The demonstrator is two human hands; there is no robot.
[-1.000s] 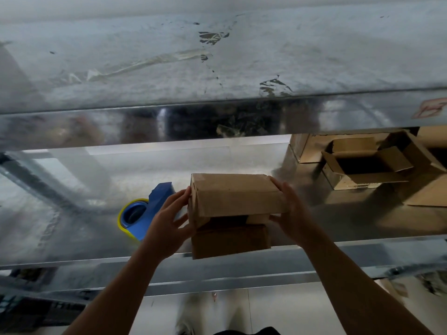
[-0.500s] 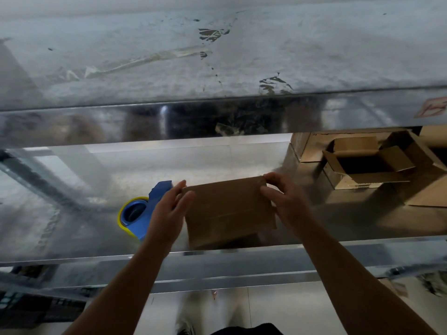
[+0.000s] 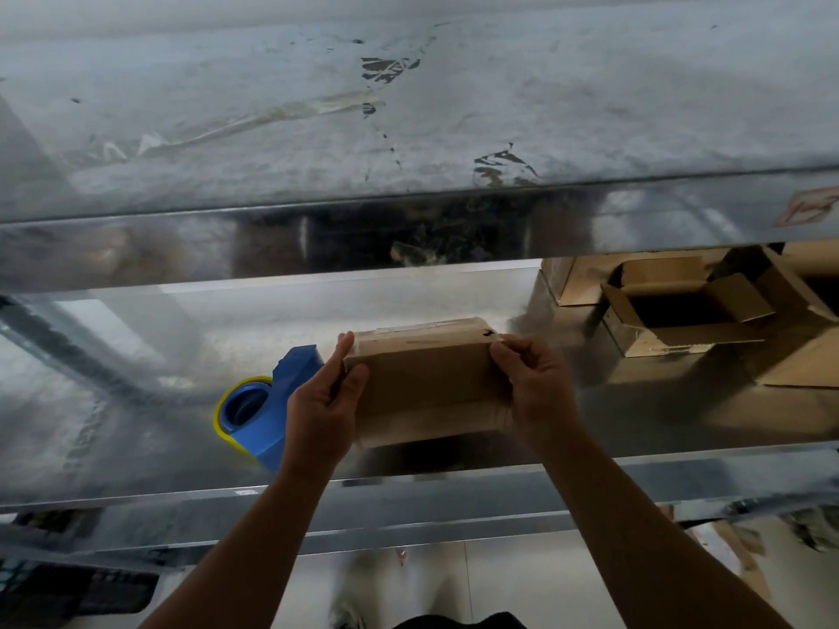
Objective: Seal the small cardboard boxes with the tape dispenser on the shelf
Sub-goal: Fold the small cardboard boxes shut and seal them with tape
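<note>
the small cardboard box (image 3: 431, 383) is closed and held over the near part of the middle shelf (image 3: 681, 424), its broad brown face tipped toward the camera. whether its lower edge rests on the metal i cannot tell. a pale strip, possibly tape, runs along its far top edge.

the step in hand looks like setting the box so that a seam faces up, before tape goes on. the next move, as i judge it, calls for one hand to let go and take the tape dispenser while the other pins the box flat and steady.

the left hand (image 3: 324, 401) grips the box's left end, thumb raised along the edge and fingers curled onto the face. the right hand (image 3: 535, 388) pinches the right end near the top corner, fingers bent close together. neither holds anything else.

the blue tape dispenser (image 3: 259, 406), with its yellow roll, lies on the same shelf just left of the box, partly behind the left hand. farther right, well apart, an open box (image 3: 681, 315) sits among other cardboard. the upper shelf (image 3: 408, 129) hangs above, scuffed.
</note>
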